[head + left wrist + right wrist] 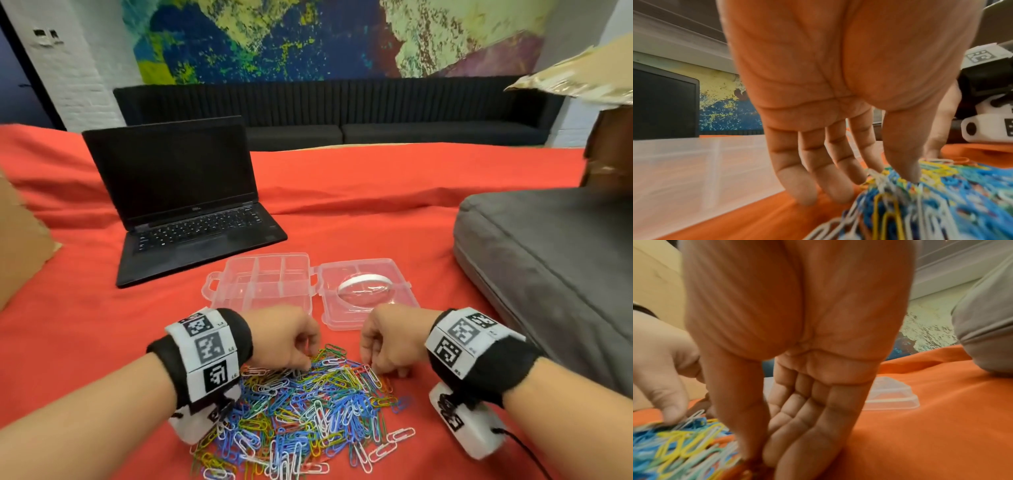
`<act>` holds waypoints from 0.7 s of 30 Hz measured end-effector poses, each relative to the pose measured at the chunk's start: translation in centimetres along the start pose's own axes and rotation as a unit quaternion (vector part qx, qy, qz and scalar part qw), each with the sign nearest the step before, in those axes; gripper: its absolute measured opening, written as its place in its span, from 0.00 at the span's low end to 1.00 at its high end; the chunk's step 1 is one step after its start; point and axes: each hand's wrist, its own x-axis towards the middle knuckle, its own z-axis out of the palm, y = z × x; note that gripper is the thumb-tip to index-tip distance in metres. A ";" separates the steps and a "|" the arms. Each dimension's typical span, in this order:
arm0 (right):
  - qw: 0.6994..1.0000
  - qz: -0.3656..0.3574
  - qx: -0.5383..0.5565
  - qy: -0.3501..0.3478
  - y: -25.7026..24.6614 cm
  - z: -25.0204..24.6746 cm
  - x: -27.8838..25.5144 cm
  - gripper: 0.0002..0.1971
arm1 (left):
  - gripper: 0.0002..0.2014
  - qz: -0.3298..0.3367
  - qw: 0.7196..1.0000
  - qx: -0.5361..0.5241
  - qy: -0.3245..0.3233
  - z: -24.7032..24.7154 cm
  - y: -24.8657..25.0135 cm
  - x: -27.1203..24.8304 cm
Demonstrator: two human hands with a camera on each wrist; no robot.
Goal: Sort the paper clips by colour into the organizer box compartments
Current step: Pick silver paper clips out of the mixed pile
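A pile of mixed-colour paper clips (308,404) lies on the red cloth just in front of me. My left hand (308,363) reaches down at the pile's far left edge. In the left wrist view its thumb and index finger (888,175) pinch a white clip standing up from the pile (941,203). My right hand (380,371) is at the pile's far right edge. There the thumb and fingertips (756,459) close on a red clip. Beyond the hands, the clear organizer box (214,294) lies open with nothing in its compartments. Its lid (404,291) is flat to the right.
An open black laptop (181,198) stands behind the box to the left. A grey cushion (548,274) fills the right side. Cardboard (17,233) sits at the left edge, with more cardboard (609,137) at the upper right. Red cloth (342,205) covers the whole surface.
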 end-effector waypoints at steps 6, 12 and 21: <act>0.997 -0.005 -0.073 0.033 -0.5 0.2 -1.2 0.10 | 0.10 0.081 0.994 -0.032 -0.071 0.7 2.7 -0.4; 0.991 -0.041 -0.113 0.059 -0.7 0.7 -2.0 0.02 | 0.04 0.074 0.995 0.020 -0.068 1.9 2.9 -0.9; 0.953 -0.003 0.297 0.066 -0.7 1.3 -5.1 0.06 | 0.08 0.034 0.996 -0.084 -0.014 1.2 1.9 -2.1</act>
